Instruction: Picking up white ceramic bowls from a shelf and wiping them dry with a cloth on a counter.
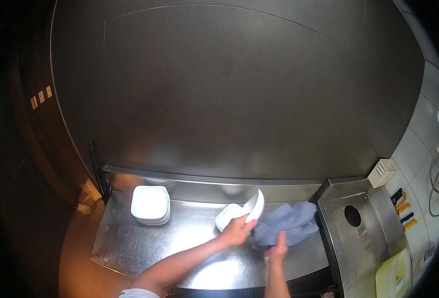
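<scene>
My left hand [237, 230] grips the lower edge of a white dish [256, 207], which is tilted up on its side above the steel counter. Just behind it, partly covered by the held dish, sits another white square dish [227, 216]. A blue-grey cloth [290, 223] is bunched to the right, and my right hand [277, 249] holds its near side with the thumb up. The right fingers are mostly hidden by the cloth. Farther left stands a stack of white square dishes [150, 203], several high.
The stainless steel counter [130, 242] has a raised back edge against a dark wall. At right is a steel sink unit [368, 246] with a round hole and a yellow-green plastic bin [393, 273]. Knives with yellow and black handles [402, 205] hang on the tiled wall by a cream holder [382, 173].
</scene>
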Demonstrator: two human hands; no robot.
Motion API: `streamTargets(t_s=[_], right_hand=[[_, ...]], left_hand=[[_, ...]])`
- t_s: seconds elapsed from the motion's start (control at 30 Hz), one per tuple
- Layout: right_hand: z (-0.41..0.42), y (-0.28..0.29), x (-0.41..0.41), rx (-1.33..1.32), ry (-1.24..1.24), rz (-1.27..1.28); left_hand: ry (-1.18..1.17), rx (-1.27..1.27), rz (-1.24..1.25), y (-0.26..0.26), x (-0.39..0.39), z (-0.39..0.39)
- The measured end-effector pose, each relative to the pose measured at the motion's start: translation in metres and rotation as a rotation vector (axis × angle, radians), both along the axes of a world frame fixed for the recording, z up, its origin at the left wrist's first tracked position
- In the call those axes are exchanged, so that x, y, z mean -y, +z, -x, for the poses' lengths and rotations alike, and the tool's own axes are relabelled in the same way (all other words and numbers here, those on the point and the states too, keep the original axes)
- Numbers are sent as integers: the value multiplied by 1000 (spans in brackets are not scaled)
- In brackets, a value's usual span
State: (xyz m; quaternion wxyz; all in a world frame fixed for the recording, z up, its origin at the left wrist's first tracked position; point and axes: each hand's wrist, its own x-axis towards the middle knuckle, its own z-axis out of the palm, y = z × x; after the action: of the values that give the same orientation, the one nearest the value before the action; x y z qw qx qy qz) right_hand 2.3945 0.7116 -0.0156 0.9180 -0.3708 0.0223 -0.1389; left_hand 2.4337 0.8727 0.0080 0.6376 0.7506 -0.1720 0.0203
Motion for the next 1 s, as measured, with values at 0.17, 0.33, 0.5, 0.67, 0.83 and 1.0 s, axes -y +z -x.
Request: streamTargets(t_s=[0.17, 0.33, 0.5, 0.67, 0.83, 1.0], right_hand=[[-8, 67, -40, 181, -163, 856], [-63, 75, -13, -103, 617, 41], [-21, 4, -71, -126, 401, -176], [-6, 18, -75, -183, 575, -29], [-6, 45, -53, -123, 523, -63], [-2, 56, -58, -115, 530, -130]], left_hand=[[28, 216, -20, 32, -3, 38], [-61, 542, -147, 56, -7, 72], [137, 805, -336, 49, -28, 51], [386, 514, -486, 28, -115, 44], [593, 497, -903, -11, -189, 52], [757, 297, -1040, -30, -224, 50]])
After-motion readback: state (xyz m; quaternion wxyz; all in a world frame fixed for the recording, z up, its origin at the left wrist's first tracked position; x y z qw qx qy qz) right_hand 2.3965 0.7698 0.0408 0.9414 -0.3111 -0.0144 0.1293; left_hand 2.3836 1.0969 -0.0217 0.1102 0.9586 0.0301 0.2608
